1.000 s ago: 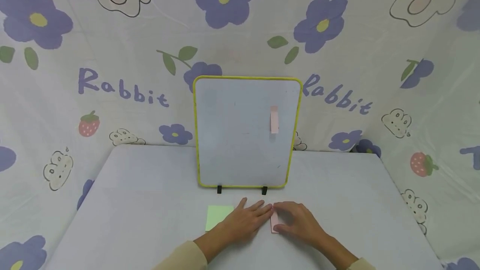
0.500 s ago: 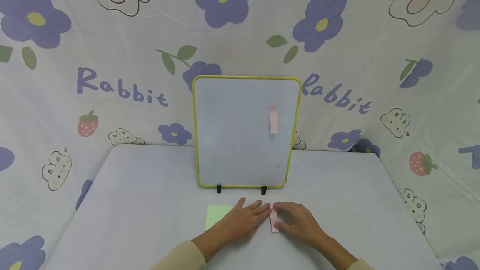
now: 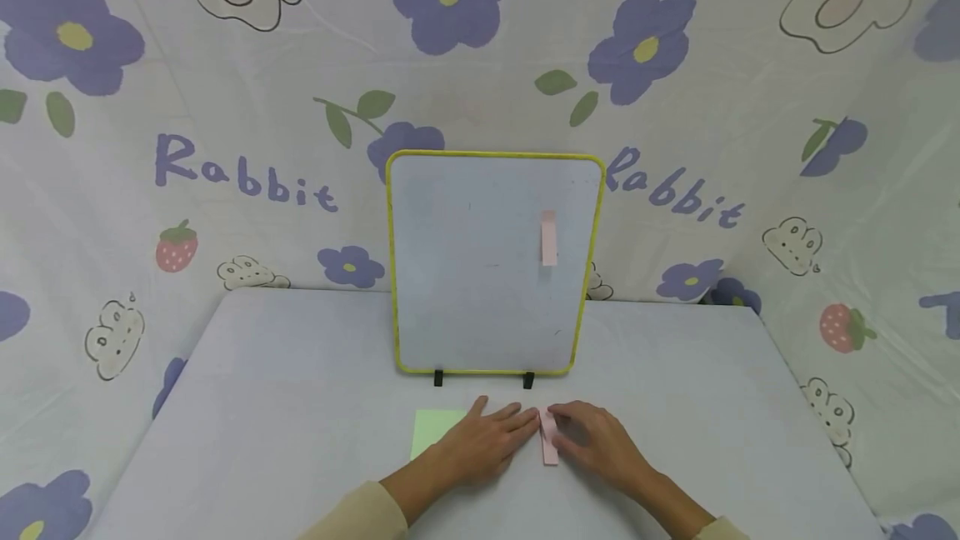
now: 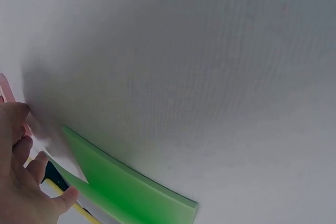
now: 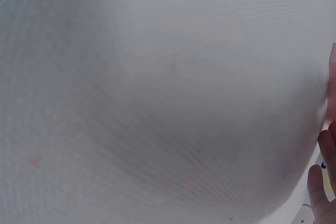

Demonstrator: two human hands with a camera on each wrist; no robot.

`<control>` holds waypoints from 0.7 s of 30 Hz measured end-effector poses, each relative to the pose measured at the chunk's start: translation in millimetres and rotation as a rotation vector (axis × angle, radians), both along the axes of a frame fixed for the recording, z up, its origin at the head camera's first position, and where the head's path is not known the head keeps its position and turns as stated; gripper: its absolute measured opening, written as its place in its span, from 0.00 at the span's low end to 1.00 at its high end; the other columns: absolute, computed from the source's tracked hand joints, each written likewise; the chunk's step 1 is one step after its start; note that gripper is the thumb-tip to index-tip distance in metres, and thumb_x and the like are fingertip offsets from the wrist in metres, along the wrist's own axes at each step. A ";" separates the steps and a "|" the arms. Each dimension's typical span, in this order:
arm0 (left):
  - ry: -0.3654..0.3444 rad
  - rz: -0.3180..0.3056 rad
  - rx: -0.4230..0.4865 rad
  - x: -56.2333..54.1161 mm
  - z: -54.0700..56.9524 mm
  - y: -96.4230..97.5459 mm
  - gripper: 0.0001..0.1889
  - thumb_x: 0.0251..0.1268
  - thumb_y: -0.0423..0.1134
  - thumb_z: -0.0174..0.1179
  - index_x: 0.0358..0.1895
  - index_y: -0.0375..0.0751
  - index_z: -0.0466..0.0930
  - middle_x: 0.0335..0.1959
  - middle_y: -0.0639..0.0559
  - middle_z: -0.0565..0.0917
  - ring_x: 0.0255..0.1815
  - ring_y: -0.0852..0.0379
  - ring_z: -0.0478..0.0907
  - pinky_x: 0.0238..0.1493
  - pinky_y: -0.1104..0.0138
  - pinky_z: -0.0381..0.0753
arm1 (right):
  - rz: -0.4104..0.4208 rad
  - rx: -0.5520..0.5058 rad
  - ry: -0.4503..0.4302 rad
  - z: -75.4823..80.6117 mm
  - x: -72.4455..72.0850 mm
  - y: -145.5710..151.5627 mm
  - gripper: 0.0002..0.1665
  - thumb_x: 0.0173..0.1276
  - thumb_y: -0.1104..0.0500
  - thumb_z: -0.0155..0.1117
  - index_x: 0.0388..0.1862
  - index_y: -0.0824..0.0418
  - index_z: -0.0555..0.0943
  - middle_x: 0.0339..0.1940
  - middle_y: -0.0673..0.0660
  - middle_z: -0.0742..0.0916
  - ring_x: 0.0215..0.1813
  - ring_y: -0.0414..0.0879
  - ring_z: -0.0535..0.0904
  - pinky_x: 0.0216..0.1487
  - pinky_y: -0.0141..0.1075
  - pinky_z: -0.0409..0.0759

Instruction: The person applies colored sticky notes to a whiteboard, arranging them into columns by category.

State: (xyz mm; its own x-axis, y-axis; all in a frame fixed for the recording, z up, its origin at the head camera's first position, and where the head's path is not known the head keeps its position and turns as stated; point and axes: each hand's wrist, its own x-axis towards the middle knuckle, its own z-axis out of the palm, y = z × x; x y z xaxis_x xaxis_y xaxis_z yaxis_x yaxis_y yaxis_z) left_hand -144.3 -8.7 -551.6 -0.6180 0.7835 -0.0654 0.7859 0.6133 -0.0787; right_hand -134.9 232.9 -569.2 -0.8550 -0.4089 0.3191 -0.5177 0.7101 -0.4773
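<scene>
A narrow pink sticky note pad [image 3: 550, 448] lies on the white table, between my two hands. My left hand [image 3: 483, 444] rests on the table with fingers spread, its fingertips at the pad's upper left edge. From the other side, my right hand [image 3: 603, 444] touches the pad, index finger by the top end and thumb by the right edge, with a gap between them. Partly behind my left hand and forearm lies a square green sticky note pad [image 3: 435, 430]. The left wrist view shows this green pad [image 4: 131, 182] near my left fingers.
A whiteboard [image 3: 480, 298] with a yellow frame stands upright on black feet [image 3: 528, 380] behind the hands. One pink sticky note [image 3: 549, 238] is stuck at its upper right. Patterned cloth [image 3: 480, 90] hangs around the table [image 3: 300, 390].
My right thumb has slid up along the pink pad's right edge, nearer the index finger. My left hand has shifted slightly left. The whiteboard and its note have not moved.
</scene>
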 end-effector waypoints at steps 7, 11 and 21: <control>0.000 -0.008 0.004 0.7 -1.0 1.3 0.28 0.83 0.48 0.49 0.81 0.57 0.64 0.82 0.64 0.65 0.80 0.61 0.66 0.71 0.48 0.73 | 0.018 -0.021 -0.010 -0.6 -0.8 -0.2 0.20 0.62 0.66 0.77 0.54 0.63 0.86 0.46 0.51 0.91 0.46 0.43 0.87 0.51 0.45 0.85; 0.028 -0.018 0.005 0.0 -2.4 2.4 0.27 0.82 0.49 0.49 0.81 0.57 0.65 0.82 0.63 0.65 0.80 0.61 0.66 0.70 0.49 0.74 | 0.031 -0.036 -0.013 -0.1 -1.0 0.2 0.20 0.61 0.69 0.76 0.53 0.64 0.86 0.42 0.50 0.91 0.43 0.41 0.86 0.49 0.43 0.85; 0.060 -0.017 -0.023 1.0 0.6 4.4 0.28 0.81 0.50 0.51 0.80 0.58 0.66 0.82 0.60 0.65 0.80 0.59 0.66 0.71 0.50 0.74 | 0.011 -0.021 -0.046 1.2 -1.9 -2.1 0.19 0.63 0.69 0.75 0.54 0.64 0.86 0.41 0.50 0.91 0.42 0.39 0.86 0.49 0.44 0.86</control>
